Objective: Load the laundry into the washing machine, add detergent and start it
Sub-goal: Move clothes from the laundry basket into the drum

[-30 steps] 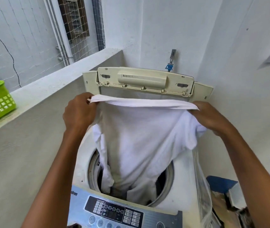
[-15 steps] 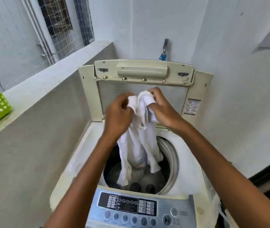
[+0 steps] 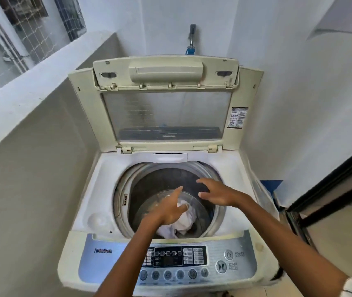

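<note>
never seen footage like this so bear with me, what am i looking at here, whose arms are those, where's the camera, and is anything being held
The single picture comes from a camera worn on a person's head, looking forward and down, so the two bare arms are that person's own. In front of them is a top-loading washing machine with its lid standing open against the wall. A white garment lies at the bottom of the drum. Both hands are over the drum with fingers spread: the left hand is just above the garment, the right hand beside it. Neither has a grip on anything. Nearest the camera is the control panel with its buttons. A tap is on the wall behind.
</note>
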A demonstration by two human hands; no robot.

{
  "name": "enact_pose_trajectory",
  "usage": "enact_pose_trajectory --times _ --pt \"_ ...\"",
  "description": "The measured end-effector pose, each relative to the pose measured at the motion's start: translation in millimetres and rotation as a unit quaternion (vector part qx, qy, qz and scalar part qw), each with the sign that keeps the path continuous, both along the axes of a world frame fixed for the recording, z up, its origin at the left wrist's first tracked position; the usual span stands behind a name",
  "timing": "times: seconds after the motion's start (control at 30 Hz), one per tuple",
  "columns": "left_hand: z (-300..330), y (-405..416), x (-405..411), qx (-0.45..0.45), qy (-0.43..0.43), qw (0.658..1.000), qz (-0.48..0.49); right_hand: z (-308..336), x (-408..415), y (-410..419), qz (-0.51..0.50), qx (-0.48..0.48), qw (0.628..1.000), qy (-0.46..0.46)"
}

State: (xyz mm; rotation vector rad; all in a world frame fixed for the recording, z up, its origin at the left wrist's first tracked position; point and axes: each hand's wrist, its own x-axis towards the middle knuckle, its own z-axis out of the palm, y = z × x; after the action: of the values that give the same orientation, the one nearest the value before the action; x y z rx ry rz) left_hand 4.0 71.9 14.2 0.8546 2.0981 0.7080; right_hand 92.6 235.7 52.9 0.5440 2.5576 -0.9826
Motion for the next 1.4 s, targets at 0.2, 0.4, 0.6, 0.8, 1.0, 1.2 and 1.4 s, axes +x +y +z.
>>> enact_pose_trajectory --times 0.2,0.4,0.6,0.8,1.0,1.2,1.4 --pt "7 44 29 0.104 0.022 0.994 0.005 -6 22 29 -0.077 -0.043 0.987 0.132" --pt "11 123 84 0.206 0.082 0.975 0.033 -4 64 88 -0.152 -0.088 0.956 0.235" --pt "13 213 145 0.213 0.136 0.968 0.001 -23 132 163 -0.288 -0.166 0.898 0.289" --pt "-41 294 222 0.063 0.089 0.987 -0.118 -99 215 228 -0.409 -0.176 0.869 0.215" --pt "-132 329 266 -0.155 -0.035 0.968 -0.193 -212 268 247 -0.476 -0.206 0.854 0.030" --pt "-207 336 265 -0.240 -0.134 0.958 -0.085 -319 277 246 -0.457 -0.256 0.840 -0.143" --pt "-290 347 235 -0.301 -0.156 0.933 0.121 -412 242 264 -0.381 -0.228 0.866 -0.232"
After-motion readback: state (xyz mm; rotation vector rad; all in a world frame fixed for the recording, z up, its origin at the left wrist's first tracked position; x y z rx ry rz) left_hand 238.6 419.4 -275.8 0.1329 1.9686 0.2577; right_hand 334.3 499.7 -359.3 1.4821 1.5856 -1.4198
